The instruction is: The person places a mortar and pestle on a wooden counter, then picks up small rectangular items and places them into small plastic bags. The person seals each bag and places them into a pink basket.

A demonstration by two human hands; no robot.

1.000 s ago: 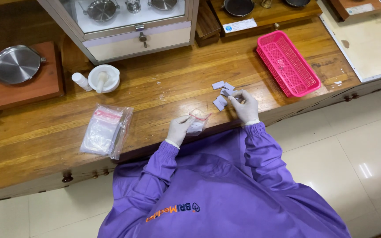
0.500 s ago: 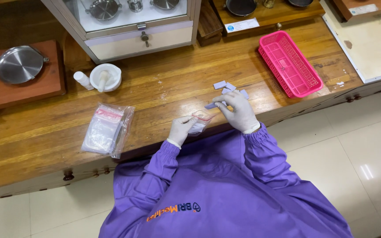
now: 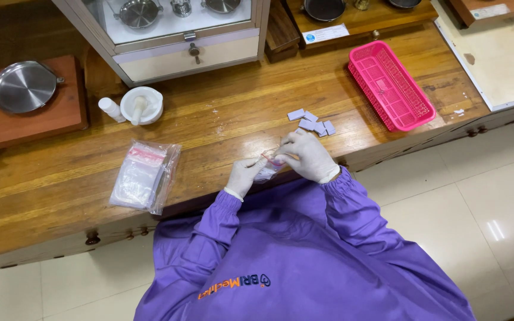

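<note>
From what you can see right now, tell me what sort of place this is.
Probably a pharmacy or laboratory workbench. On the wooden counter stand a white mortar and pestle and a glass-fronted balance case with metal pans. The gloved left hand and right hand handle a small clear bag.

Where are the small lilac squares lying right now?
In the head view, the lilac squares lie on the wooden bench, just beyond the right hand and left of the pink basket.
</note>
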